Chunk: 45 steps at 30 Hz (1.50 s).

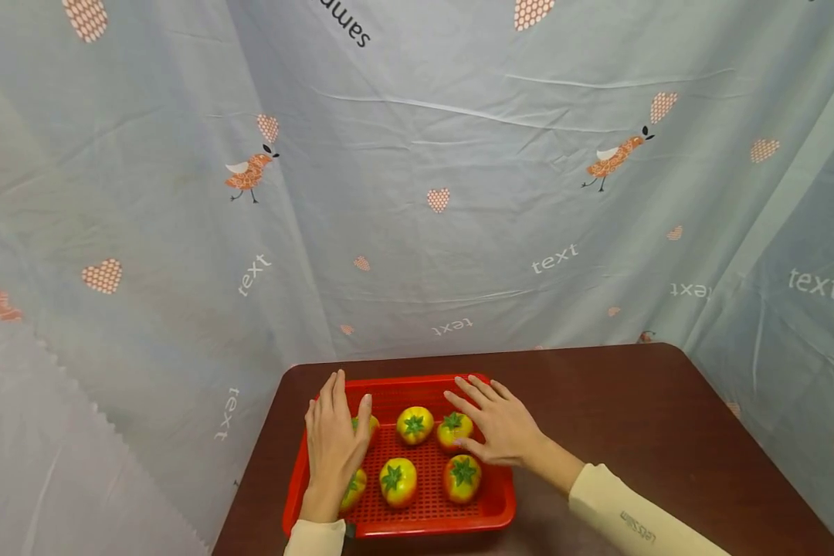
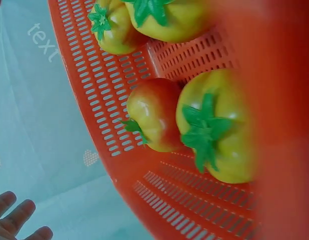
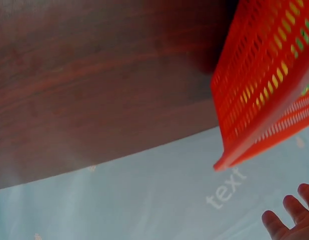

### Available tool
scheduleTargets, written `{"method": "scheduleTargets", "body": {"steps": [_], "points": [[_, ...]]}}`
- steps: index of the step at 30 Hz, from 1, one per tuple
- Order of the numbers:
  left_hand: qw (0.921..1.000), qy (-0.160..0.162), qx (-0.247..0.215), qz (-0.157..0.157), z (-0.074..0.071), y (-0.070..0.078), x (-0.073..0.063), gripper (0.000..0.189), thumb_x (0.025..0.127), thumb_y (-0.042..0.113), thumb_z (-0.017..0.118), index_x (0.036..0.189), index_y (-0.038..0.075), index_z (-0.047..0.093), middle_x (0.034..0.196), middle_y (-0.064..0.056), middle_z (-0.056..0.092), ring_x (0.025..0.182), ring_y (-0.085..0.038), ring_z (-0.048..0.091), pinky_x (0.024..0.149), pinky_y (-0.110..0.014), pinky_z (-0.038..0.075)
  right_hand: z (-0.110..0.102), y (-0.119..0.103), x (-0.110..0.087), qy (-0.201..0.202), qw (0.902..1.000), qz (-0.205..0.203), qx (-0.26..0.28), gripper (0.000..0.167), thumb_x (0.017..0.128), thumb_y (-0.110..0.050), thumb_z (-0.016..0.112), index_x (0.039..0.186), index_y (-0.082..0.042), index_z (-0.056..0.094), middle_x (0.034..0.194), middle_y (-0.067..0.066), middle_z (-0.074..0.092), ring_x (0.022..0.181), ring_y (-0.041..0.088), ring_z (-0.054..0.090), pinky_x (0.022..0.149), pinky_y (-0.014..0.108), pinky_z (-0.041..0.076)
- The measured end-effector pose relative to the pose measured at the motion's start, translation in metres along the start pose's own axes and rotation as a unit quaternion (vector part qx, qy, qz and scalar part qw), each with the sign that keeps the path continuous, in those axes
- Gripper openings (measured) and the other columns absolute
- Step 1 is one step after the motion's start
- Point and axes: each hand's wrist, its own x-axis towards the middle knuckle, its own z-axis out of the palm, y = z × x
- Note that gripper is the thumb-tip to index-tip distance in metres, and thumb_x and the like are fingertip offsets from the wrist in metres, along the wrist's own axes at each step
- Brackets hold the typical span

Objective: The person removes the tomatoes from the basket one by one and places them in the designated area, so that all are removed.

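A red plastic basket (image 1: 431, 527) with slotted walls holds several yellow-and-red tomatoes (image 1: 398, 482) with green leafy tops, probably models given their glossy look. Over the basket's left side is my left hand (image 1: 335, 440), fingers extended and overlapping two of the tomatoes in the head view. My right hand (image 1: 503, 425) spreads its fingers over the right rim, near the back right tomato (image 1: 455, 431). Neither hand grips anything. In the left wrist view, tomatoes (image 2: 207, 125) lie against the slotted wall, and fingertips (image 2: 24, 212) show at the lower left corner.
The basket stands on a dark brown table (image 1: 611, 440) with rounded corners, towards its left side. Table surface extends to the right of the basket. A pale blue curtain (image 1: 417, 255) printed with hearts, birds and words hangs behind and along both sides.
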Motion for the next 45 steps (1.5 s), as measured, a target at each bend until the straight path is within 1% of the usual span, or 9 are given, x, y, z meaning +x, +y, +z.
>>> {"method": "scheduleTargets", "body": {"steps": [5, 9, 16, 22, 27, 30, 34, 40, 45], "points": [[0.9998, 0.019, 0.006, 0.000, -0.005, -0.005, -0.014, 0.064, 0.098, 0.038, 0.052, 0.148, 0.000, 0.038, 0.147, -0.019, 0.044, 0.129, -0.040, 0.048, 0.106, -0.059, 0.034, 0.012, -0.006, -0.008, 0.005, 0.9997, -0.026, -0.004, 0.073, 0.090, -0.062, 0.053, 0.150, -0.023, 0.041, 0.155, 0.006, 0.040, 0.140, 0.028, 0.042, 0.110, 0.051, 0.037], [0.9995, 0.025, 0.017, -0.011, -0.007, -0.011, -0.027, 0.064, 0.097, 0.036, 0.055, 0.147, -0.001, 0.040, 0.145, -0.021, 0.046, 0.124, -0.041, 0.050, 0.100, -0.057, 0.039, 0.019, -0.010, -0.014, -0.016, 0.9991, -0.037, -0.011, 0.072, 0.090, -0.063, 0.052, 0.150, -0.024, 0.041, 0.154, 0.006, 0.042, 0.140, 0.027, 0.042, 0.109, 0.049, 0.038], [0.9976, 0.033, 0.039, -0.047, -0.013, -0.027, -0.055, 0.063, 0.094, 0.032, 0.058, 0.144, -0.003, 0.043, 0.144, -0.021, 0.047, 0.124, -0.041, 0.048, 0.100, -0.057, 0.037, 0.028, -0.019, -0.023, -0.058, 0.9965, -0.058, 0.016, 0.072, 0.090, -0.060, 0.055, 0.149, -0.020, 0.042, 0.149, 0.009, 0.047, 0.135, 0.029, 0.049, 0.106, 0.042, 0.045], [0.9924, 0.090, 0.066, -0.051, -0.013, -0.049, -0.088, 0.062, 0.088, 0.028, 0.064, 0.138, -0.005, 0.048, 0.135, -0.026, 0.052, 0.117, -0.045, 0.050, 0.094, -0.059, 0.037, 0.031, -0.021, -0.027, -0.116, 0.9907, -0.053, 0.050, 0.069, 0.089, -0.061, 0.057, 0.142, -0.018, 0.051, 0.138, 0.007, 0.056, 0.118, 0.024, 0.059, 0.091, 0.038, 0.053], [0.9886, 0.122, 0.071, -0.053, -0.007, -0.065, -0.113, 0.062, 0.082, 0.024, 0.068, 0.133, -0.007, 0.052, 0.129, -0.029, 0.053, 0.108, -0.048, 0.051, 0.085, -0.062, 0.039, 0.031, -0.022, -0.026, -0.138, 0.9864, -0.057, 0.069, 0.069, 0.088, -0.062, 0.057, 0.139, -0.015, 0.054, 0.131, 0.004, 0.059, 0.113, 0.020, 0.060, 0.090, 0.035, 0.053], [0.9883, 0.110, 0.072, -0.078, -0.003, -0.068, -0.124, 0.062, 0.081, 0.023, 0.071, 0.132, -0.007, 0.052, 0.130, -0.029, 0.052, 0.108, -0.047, 0.051, 0.084, -0.062, 0.040, 0.030, -0.023, -0.025, -0.152, 0.9836, -0.067, 0.070, 0.069, 0.088, -0.061, 0.058, 0.138, -0.014, 0.055, 0.130, 0.003, 0.059, 0.113, 0.020, 0.060, 0.090, 0.034, 0.053], [0.9875, 0.089, 0.065, -0.112, 0.000, -0.068, -0.131, 0.064, 0.082, 0.024, 0.073, 0.134, -0.007, 0.051, 0.135, -0.027, 0.049, 0.114, -0.045, 0.050, 0.087, -0.060, 0.040, 0.029, -0.025, -0.024, -0.162, 0.9814, -0.084, 0.059, 0.067, 0.087, -0.060, 0.061, 0.134, -0.013, 0.057, 0.125, 0.002, 0.060, 0.111, 0.018, 0.061, 0.087, 0.031, 0.054], [0.9890, 0.070, 0.039, -0.125, -0.001, -0.064, -0.134, 0.075, 0.080, 0.023, 0.075, 0.142, -0.006, 0.044, 0.143, -0.025, 0.045, 0.121, -0.044, 0.048, 0.091, -0.061, 0.042, 0.031, -0.026, -0.022, -0.169, 0.9803, -0.095, 0.041, 0.065, 0.087, -0.056, 0.065, 0.133, -0.011, 0.058, 0.123, 0.002, 0.060, 0.108, 0.016, 0.061, 0.085, 0.028, 0.054], [0.9890, 0.053, 0.035, -0.133, -0.004, -0.061, -0.135, 0.084, 0.079, 0.022, 0.078, 0.148, -0.003, 0.037, 0.148, -0.022, 0.041, 0.125, -0.043, 0.046, 0.092, -0.062, 0.042, 0.035, -0.031, -0.019, -0.177, 0.9807, -0.079, 0.027, 0.068, 0.086, -0.057, 0.065, 0.136, -0.010, 0.056, 0.130, 0.004, 0.059, 0.113, 0.018, 0.061, 0.086, 0.029, 0.054]]}}
